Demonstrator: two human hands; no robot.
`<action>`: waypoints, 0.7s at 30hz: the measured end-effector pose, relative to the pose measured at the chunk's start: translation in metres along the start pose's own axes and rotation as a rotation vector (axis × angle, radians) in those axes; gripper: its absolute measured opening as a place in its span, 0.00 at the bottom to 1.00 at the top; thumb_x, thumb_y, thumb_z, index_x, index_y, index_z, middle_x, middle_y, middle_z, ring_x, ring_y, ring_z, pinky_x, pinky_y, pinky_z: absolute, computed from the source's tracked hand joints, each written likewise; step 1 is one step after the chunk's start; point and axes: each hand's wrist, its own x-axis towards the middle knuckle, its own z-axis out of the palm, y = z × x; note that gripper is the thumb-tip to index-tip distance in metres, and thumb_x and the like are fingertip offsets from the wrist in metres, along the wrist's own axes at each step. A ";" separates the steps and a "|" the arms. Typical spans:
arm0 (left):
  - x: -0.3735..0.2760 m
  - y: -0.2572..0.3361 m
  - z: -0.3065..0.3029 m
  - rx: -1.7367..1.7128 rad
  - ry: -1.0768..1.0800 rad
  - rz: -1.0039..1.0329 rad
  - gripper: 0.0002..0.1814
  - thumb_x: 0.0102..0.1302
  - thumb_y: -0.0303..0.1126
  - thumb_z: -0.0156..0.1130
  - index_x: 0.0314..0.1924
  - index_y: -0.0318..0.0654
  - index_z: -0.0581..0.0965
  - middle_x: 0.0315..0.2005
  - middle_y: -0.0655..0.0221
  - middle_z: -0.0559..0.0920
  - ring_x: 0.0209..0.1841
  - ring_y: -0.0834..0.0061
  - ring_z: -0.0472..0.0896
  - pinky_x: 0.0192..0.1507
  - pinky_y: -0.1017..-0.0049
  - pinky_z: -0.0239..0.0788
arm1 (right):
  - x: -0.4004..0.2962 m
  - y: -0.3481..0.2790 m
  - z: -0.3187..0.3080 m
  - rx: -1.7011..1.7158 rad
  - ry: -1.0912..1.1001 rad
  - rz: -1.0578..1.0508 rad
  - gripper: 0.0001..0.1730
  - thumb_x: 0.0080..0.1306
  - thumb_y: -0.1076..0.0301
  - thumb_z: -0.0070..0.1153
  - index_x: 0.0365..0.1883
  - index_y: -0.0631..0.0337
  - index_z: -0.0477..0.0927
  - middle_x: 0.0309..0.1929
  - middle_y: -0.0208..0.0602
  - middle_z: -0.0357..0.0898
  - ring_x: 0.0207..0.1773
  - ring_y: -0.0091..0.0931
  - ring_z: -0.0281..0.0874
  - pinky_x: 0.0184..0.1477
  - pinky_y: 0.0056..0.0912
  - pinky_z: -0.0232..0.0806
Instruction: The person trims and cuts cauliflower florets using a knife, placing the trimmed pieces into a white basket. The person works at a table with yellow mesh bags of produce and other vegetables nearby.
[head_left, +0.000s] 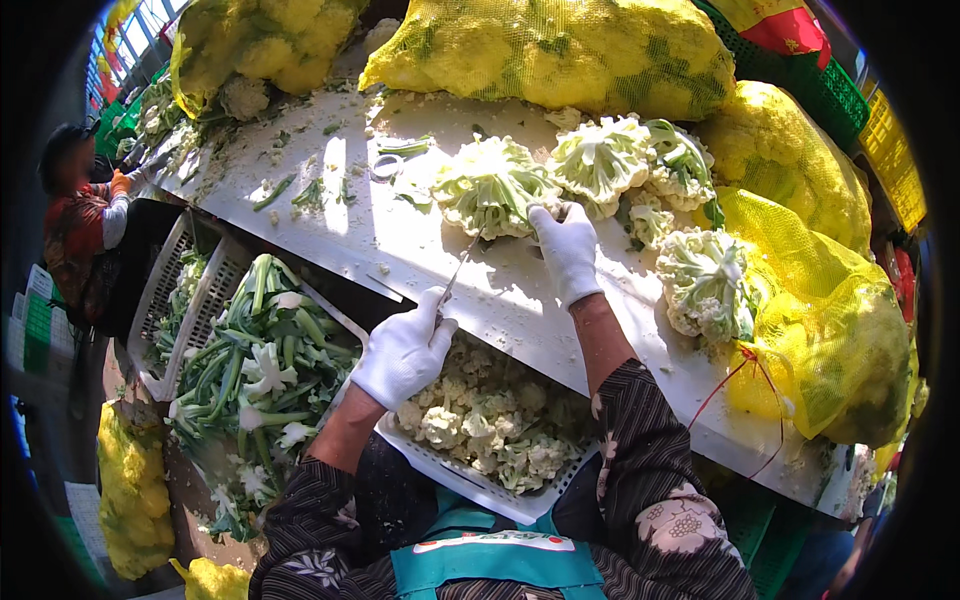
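My left hand (409, 349), in a white knit glove, grips a knife (455, 276). Its narrow blade points up and away, with the tip at the lower edge of a cut cauliflower head (491, 184). My right hand (568, 251), gloved the same way, has its fingers closed on the near right edge of that head, which rests stem side up on the white table (420, 262). Just beyond lies another cauliflower head (602, 154), and one more cauliflower head (703, 281) sits to the right. A white crate (480, 480) of loose florets (487, 420) stands below my hands.
Yellow mesh sacks of cauliflower line the table's far side (555, 52) and right end (817, 315). A red string (720, 386) hangs there. A roll of tape (386, 168) lies on the table. Leaves and stalks (262, 375) heap at left. A person (86, 217) works beyond.
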 end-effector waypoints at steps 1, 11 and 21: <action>0.023 0.004 0.001 0.064 0.019 0.053 0.17 0.70 0.36 0.60 0.55 0.39 0.70 0.26 0.51 0.81 0.31 0.45 0.81 0.34 0.53 0.71 | -0.004 -0.004 0.001 0.029 -0.002 0.015 0.28 0.57 0.54 0.68 0.44 0.71 0.78 0.35 0.41 0.83 0.31 0.25 0.80 0.37 0.29 0.73; 0.117 -0.001 -0.016 0.276 -0.179 0.200 0.12 0.67 0.35 0.57 0.47 0.36 0.75 0.30 0.49 0.81 0.37 0.47 0.81 0.42 0.56 0.73 | 0.018 -0.011 -0.016 0.398 -0.347 0.314 0.24 0.69 0.50 0.58 0.48 0.66 0.80 0.38 0.35 0.79 0.33 0.23 0.79 0.29 0.31 0.75; 0.063 -0.009 -0.006 0.176 -0.040 0.195 0.17 0.68 0.35 0.60 0.54 0.37 0.74 0.30 0.50 0.82 0.37 0.47 0.82 0.40 0.55 0.73 | -0.012 0.020 -0.039 0.815 -0.366 0.339 0.17 0.69 0.77 0.40 0.54 0.70 0.72 0.51 0.47 0.77 0.51 0.38 0.80 0.53 0.47 0.78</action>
